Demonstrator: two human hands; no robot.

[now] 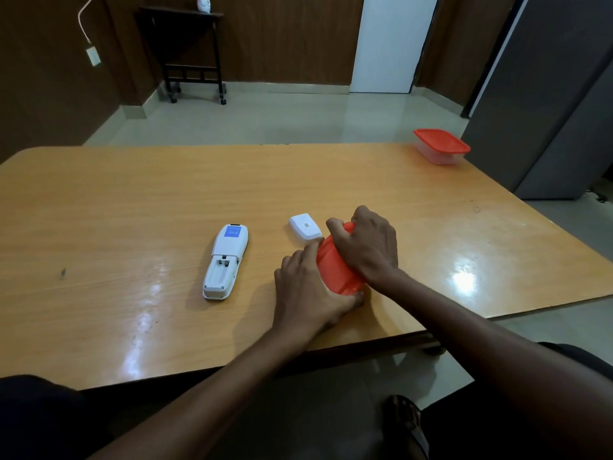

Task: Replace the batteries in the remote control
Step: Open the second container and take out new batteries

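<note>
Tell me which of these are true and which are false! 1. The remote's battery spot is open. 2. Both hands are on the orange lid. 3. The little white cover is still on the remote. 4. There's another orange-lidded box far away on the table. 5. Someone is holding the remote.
1. True. The remote control lies back-up with its battery compartment uncovered, and no batteries show in it.
2. True. The left hand and right hand both grip the orange-lidded container.
3. False. The battery cover lies on the table, apart from the remote.
4. True. A second container sits at the far right corner.
5. False. The remote lies untouched on the table.
</note>
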